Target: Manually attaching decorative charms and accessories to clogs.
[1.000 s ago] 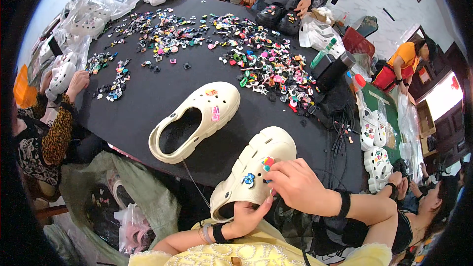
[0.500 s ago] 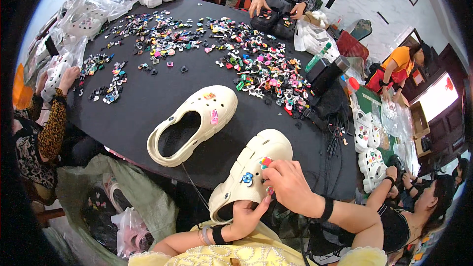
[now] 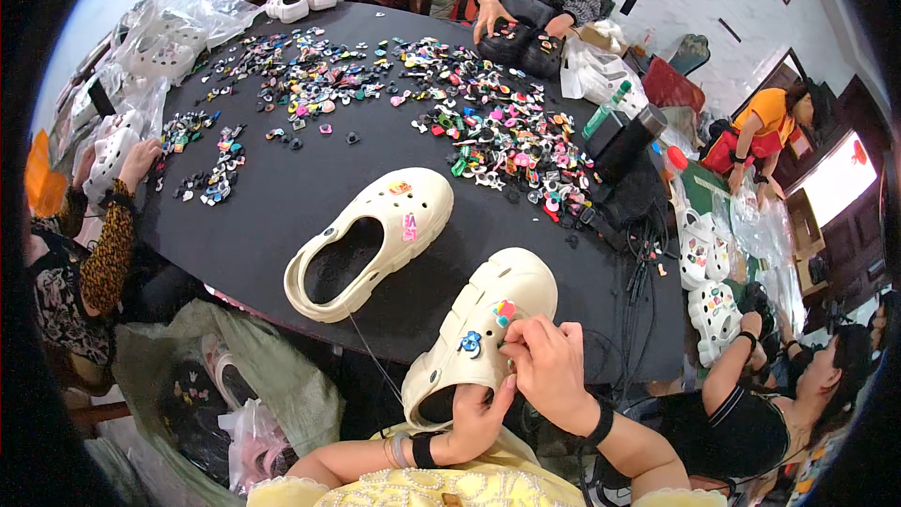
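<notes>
A cream clog [image 3: 507,277] is tilted up at the table's near edge. My left hand [image 3: 479,427] grips it at the foot opening, fingers inside and thumb along the outside. On its upper sit a blue charm [image 3: 470,345] and a multicoloured charm [image 3: 504,311]. Just below the multicoloured charm, my right hand [image 3: 549,366] has its fingertips pinched against the clog's upper; whatever is between them is hidden. The second cream clog [image 3: 427,197] lies on the table to the left, bearing an orange charm [image 3: 401,188] and a pink charm [image 3: 410,227].
Loose charms [image 3: 526,155] spread in heaps over the black table [image 3: 253,225]. A black bottle [image 3: 633,141] and cables [image 3: 638,253] lie at the right. Several co-workers handle clogs around the table. A green sack [image 3: 310,404] sits below on the left.
My right hand has moved off the multicoloured charm, which stays on the clog, and down the upper toward the opening. My left hand keeps its grip.
</notes>
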Motion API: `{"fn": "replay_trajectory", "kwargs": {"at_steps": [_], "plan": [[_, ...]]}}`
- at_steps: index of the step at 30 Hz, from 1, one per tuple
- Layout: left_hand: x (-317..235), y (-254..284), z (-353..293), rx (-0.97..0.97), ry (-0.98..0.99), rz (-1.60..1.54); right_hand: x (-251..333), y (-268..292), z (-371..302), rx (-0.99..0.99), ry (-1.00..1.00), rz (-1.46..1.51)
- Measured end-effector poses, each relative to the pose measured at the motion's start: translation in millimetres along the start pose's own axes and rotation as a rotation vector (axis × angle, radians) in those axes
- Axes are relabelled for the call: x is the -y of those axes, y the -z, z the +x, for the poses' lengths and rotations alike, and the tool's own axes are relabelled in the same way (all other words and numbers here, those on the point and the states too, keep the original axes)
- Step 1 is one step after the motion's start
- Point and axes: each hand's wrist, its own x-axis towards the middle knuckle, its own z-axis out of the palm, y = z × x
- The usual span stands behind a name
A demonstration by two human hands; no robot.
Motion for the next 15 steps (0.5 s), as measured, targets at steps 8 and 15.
{"fn": "replay_trajectory", "kwargs": {"at_steps": [8,15], "plan": [[-5,-1,1,0.021,0.047,-0.057,-3,0,2,0.016,0.052,0.002],[-11,-6,2,-0.019,-0.061,-0.042,1,-1,1,0.131,-0.292,0.359]]}}
